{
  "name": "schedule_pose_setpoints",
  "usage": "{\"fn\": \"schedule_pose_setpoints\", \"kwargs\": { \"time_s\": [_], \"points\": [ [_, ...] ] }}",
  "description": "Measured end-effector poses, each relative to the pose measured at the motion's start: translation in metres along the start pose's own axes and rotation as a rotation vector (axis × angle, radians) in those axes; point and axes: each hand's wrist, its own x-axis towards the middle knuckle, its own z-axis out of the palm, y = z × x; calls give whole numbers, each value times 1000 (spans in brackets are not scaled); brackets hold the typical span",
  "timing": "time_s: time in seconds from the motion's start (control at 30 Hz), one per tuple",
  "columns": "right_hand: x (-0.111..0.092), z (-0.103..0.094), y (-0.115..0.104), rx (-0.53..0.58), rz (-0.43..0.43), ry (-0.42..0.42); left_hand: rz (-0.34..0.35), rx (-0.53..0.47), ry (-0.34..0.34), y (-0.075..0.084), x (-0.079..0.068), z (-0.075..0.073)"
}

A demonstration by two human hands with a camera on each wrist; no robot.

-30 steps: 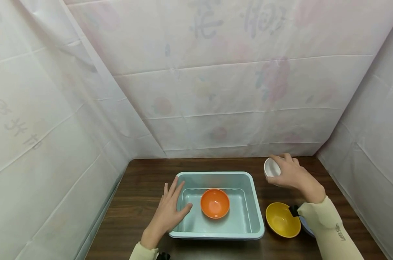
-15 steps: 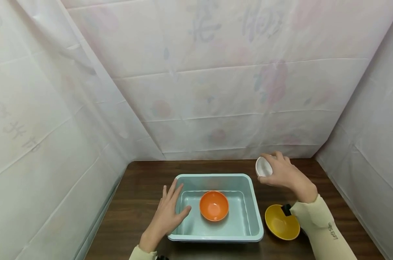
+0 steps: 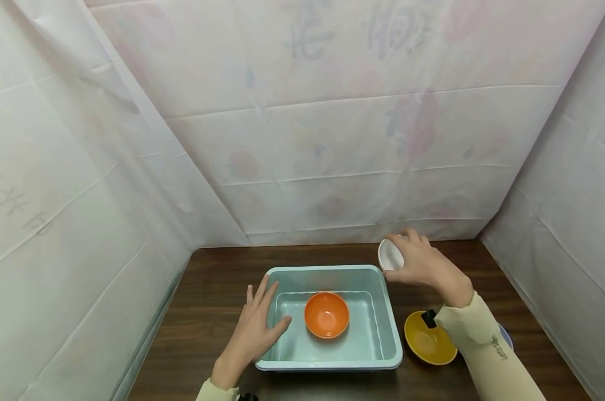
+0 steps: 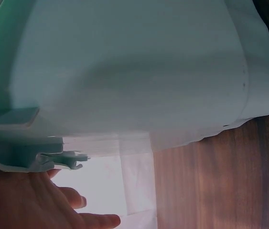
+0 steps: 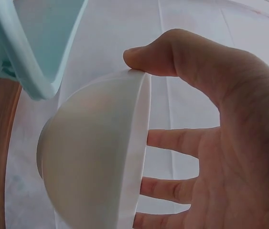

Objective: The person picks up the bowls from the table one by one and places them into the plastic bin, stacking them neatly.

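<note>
By its rim, a white bowl is held tilted on its side in my right hand, just off the back right corner of a light blue plastic basin. In the right wrist view the thumb presses the top of the white bowl and the fingers reach round its far edge. An orange bowl sits upright inside the basin. My left hand, fingers spread and fairly straight, rests at the basin's left rim. The left wrist view shows the hand under the basin's rim.
A yellow bowl stands on the dark wooden table right of the basin. Part of a blue bowl shows behind my right sleeve. White cloth sheets hang at the back and both sides.
My right hand has moved left with the white bowl, from over the right side of the table to the basin's back right corner. My left hand stays at the left rim.
</note>
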Motion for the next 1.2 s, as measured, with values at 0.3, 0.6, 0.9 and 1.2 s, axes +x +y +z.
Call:
{"fn": "schedule_pose_setpoints", "kwargs": {
  "time_s": [0.3,0.6,0.9,1.2],
  "points": [
    [6,3,-10,-6,-22,-7,-8,-5,1,0,-1,1],
    [12,3,-28,18,-43,-15,-13,-2,-3,3,-3,1],
    [17,10,-44,21,-107,-6,-11,-3,-1,5,-3,0],
    [19,15,-56,40,-160,-28,-3,-1,6,6,-4,0]
  ]
}}
